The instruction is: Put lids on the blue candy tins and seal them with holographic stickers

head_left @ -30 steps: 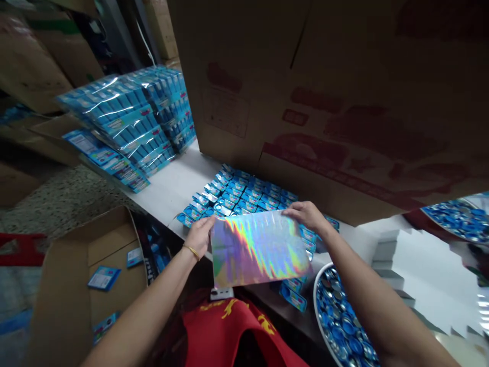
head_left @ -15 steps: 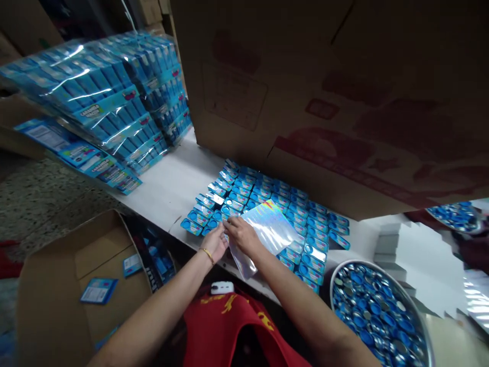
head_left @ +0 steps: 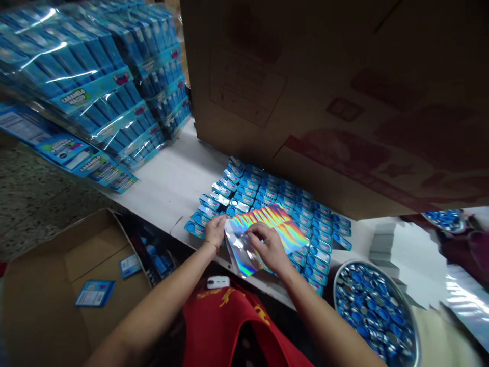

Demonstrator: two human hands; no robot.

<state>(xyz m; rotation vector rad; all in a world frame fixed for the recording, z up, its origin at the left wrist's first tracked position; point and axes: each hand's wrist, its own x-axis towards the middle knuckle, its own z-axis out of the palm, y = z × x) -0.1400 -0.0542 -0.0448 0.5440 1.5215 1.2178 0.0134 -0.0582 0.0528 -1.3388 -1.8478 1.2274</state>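
Observation:
A shiny holographic sheet point(head_left: 273, 227) lies low over rows of small blue packets point(head_left: 267, 196) on the white table point(head_left: 171, 183). My left hand point(head_left: 216, 230) pinches the sheet's left edge, fingers closed on it. My right hand point(head_left: 269, 247) rests on the sheet's near part, fingertips curled and pressing at its surface near the left corner. The sheet covers some of the packets beneath it.
Shrink-wrapped stacks of blue boxes point(head_left: 95, 86) stand at the back left. A large cardboard box point(head_left: 324, 92) looms over the table. A round metal bowl of blue pieces point(head_left: 376, 311) sits at right. An open carton point(head_left: 64, 285) lies on the floor at left.
The sheet went from being held up spread between both hands to lying low over the packets. My right hand moved in from the sheet's right corner to near the left edge.

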